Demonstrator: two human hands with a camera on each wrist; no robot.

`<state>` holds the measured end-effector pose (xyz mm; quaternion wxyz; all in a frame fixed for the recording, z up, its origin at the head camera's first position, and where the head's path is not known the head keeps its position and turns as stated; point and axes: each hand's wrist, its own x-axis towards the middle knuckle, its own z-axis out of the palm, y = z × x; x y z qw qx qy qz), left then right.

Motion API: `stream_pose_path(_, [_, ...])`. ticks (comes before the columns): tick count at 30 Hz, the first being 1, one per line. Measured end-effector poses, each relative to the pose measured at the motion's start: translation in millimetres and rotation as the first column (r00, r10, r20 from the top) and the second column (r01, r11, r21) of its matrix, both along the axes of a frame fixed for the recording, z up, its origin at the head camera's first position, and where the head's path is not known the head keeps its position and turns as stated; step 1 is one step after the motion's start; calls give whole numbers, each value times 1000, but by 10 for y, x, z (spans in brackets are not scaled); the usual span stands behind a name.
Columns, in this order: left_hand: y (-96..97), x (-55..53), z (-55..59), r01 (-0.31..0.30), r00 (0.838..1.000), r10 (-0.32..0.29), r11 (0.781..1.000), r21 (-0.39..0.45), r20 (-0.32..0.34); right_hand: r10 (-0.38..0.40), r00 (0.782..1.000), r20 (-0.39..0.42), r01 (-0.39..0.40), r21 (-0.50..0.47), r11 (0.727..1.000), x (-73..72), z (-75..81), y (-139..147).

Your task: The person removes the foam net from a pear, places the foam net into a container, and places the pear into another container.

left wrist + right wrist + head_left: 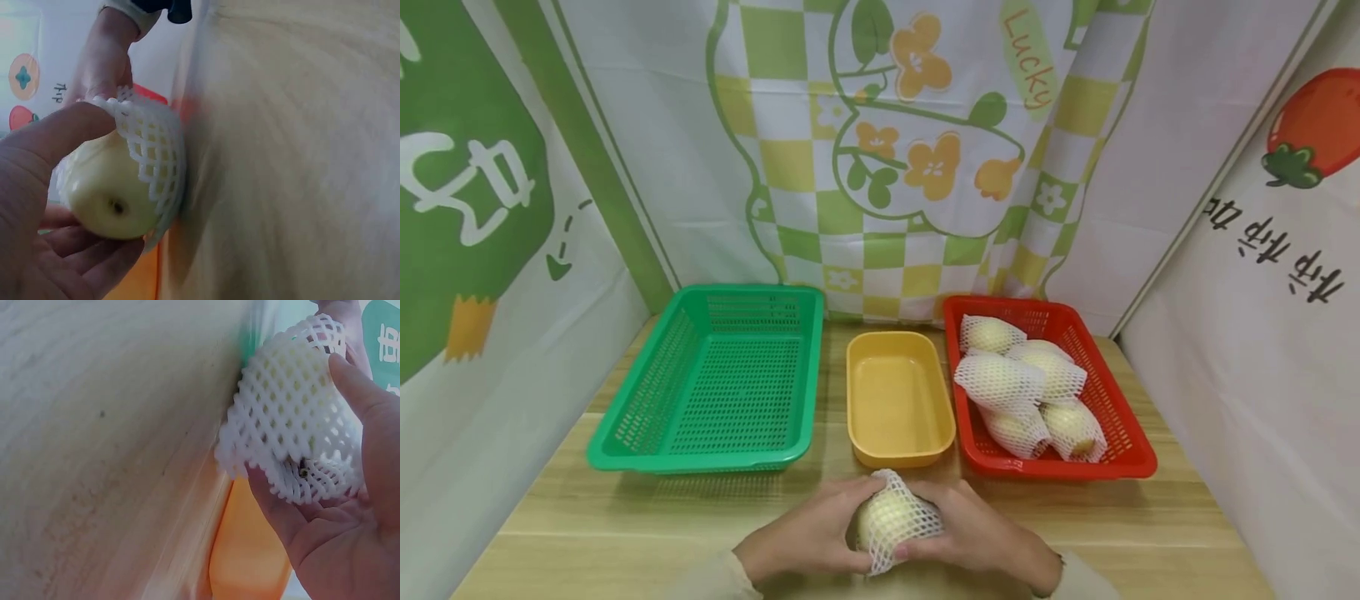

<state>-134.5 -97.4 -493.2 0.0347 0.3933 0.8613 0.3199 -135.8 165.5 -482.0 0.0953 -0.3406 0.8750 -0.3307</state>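
Note:
Between both hands, near the table's front edge, is a pale yellow pear (886, 518) in a white foam net sleeve (917, 523). My left hand (820, 527) holds it from the left, thumb and fingers curved round its side. In the left wrist view the pear's bare end (112, 194) shows, with a dark spot, outside the net. My right hand (973, 533) grips the netted side from the right. The right wrist view shows the net's open end (294, 478) hanging loosely past the pear, with a dark stem visible through the mesh.
A green basket (811, 375) with nothing in it stands at left. Behind the hands is a yellow bin (895, 408), its bottom bare. The red basket (1120, 400) at right holds several netted pears (1000, 379). Printed cloth walls (880, 167) enclose the wooden table (587, 533).

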Motion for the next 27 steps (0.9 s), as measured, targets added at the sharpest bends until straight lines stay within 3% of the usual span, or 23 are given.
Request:
stream_pose_path(4, [59, 11, -22, -18, 999, 19, 1000, 8, -30, 27, 1000, -10, -27, -21, 999, -14, 2, 2])
stream_pose_path(10, [43, 30, -16, -28, 999, 29, 1000, 13, -19, 72, 996, -57, -74, -43, 996, 1, 17, 41])
stream_pose_path(20, [-106, 39, 10, 1, 999, -2, 1000, 18, 45, 119, 992, -32, -122, -79, 989, 39, 76, 82])
stream_pose_path(27, [-237, 41, 3, 3, 1000, -3, 1000, 21, 24, 143, 987, -72, -149, -88, 985, 25, 108, 128])
